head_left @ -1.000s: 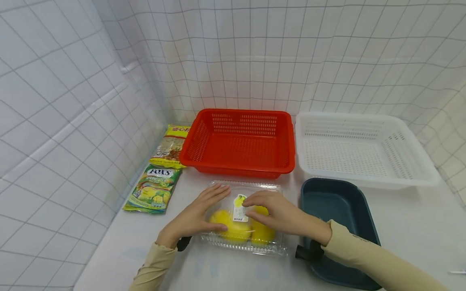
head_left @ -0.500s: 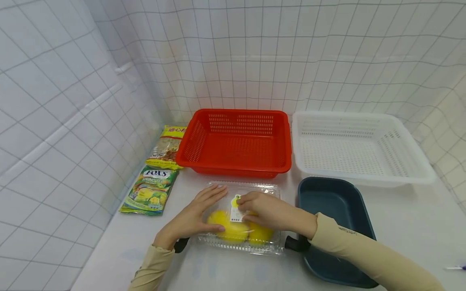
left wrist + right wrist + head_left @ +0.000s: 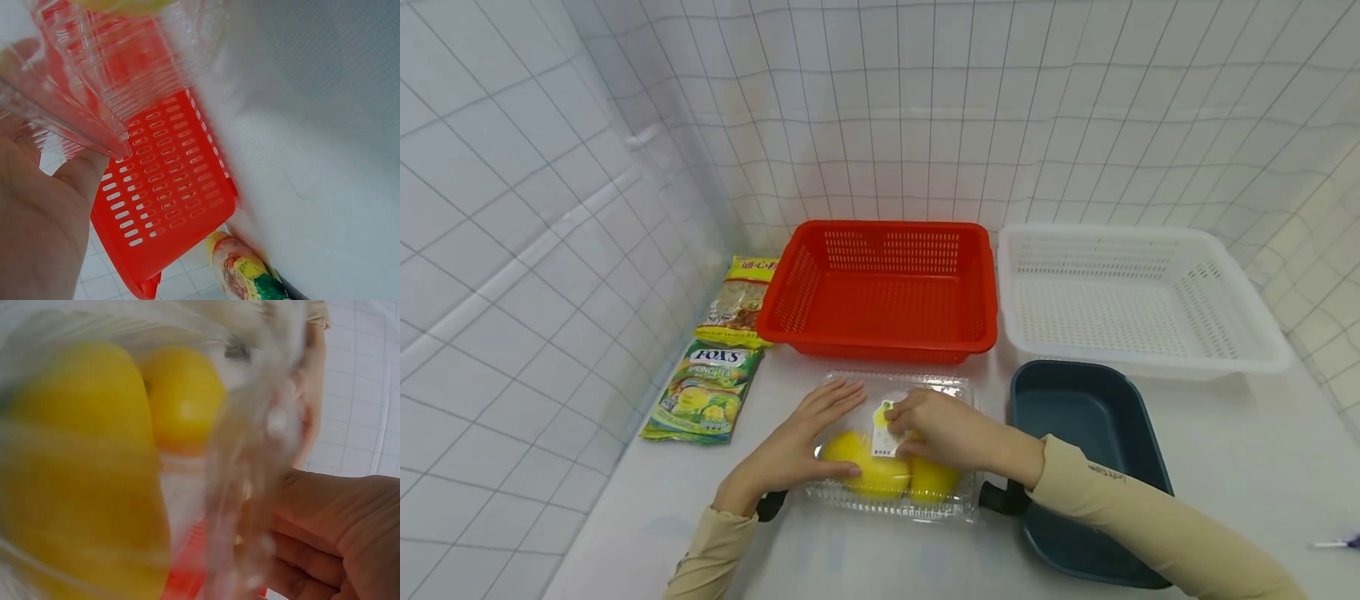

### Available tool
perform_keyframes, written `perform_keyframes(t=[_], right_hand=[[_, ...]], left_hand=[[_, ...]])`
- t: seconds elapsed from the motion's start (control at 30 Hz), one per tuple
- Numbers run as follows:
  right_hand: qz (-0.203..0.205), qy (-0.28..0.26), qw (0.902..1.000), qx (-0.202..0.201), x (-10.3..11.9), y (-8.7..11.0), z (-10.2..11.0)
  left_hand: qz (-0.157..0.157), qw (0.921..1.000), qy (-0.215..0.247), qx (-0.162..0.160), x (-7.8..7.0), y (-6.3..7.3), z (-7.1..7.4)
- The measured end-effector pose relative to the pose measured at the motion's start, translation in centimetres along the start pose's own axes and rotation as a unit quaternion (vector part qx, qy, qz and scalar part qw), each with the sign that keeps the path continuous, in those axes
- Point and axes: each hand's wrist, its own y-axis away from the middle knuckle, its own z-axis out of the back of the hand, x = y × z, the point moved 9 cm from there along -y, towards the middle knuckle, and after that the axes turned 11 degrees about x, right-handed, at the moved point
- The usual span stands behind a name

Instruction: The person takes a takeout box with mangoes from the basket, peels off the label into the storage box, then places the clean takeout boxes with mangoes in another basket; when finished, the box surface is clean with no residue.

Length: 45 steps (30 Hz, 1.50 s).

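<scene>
A clear plastic clamshell box (image 3: 917, 510) with yellow fruit (image 3: 874, 472) inside lies on the table in the head view. A white label (image 3: 883, 440) with a yellow fruit picture is on its lid. My left hand (image 3: 805, 442) rests with straight, spread fingers on the box's left side. My right hand (image 3: 943, 429) is over the right half of the lid, thumb and curled fingers together at the label's right edge; the fingertips' contact is partly hidden. In the right wrist view, two yellow fruits (image 3: 184, 403) show blurred through the plastic, beside the right hand (image 3: 337, 537).
Behind the box stand a red basket (image 3: 880, 346) and a white basket (image 3: 1112, 358). A dark blue tray (image 3: 1075, 546) lies under the right forearm. At left are a green FOX'S candy bag (image 3: 703, 392) and a yellow food packet (image 3: 739, 304).
My right hand has lowered onto the lid, its thumb and fingers drawing together at the label. The left hand keeps its place on the box. The head view has shifted slightly.
</scene>
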Motion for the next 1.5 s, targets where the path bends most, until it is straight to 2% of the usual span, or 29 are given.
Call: perform_keyframes(t=[0.2,0.53,0.73,0.87,1.13,1.27,1.4,1.5], right_hand=[[-0.021,-0.022,0.9995,-0.003,-0.7,0.0,0.3],[-0.032,-0.036,0.9986,-0.021,-1.5,0.3,1.0],[-0.018,-0.011,0.9989,-0.042,-1.4,0.1,1.4],[-0.014,-0.015,0.9984,-0.053,-1.4,0.1,1.7],[-0.001,-0.052,0.9967,-0.062,-1.6,0.0,1.9],[-0.004,-0.072,0.9946,-0.074,-1.7,0.2,2.1],[-0.004,-0.108,0.989,-0.101,-2.1,0.5,2.2],[0.005,-0.138,0.981,-0.136,-2.5,1.0,2.4]], left_hand=[[-0.017,0.9998,-0.006,-0.008,-0.4,-0.5,0.2],[-0.015,0.9999,-0.007,0.004,-0.3,-1.6,0.2],[-0.013,0.9999,-0.003,0.004,-0.3,-1.8,0.3],[-0.019,0.9998,-0.003,0.003,-0.3,-1.9,0.4],[-0.027,0.9996,0.002,0.0,-0.4,-1.6,0.5],[-0.022,0.9997,0.007,0.0,-0.3,-1.2,0.4],[-0.01,0.9999,0.011,-0.002,0.0,-0.6,0.2],[-0.011,0.9999,0.009,-0.005,0.0,-0.3,0.2]])
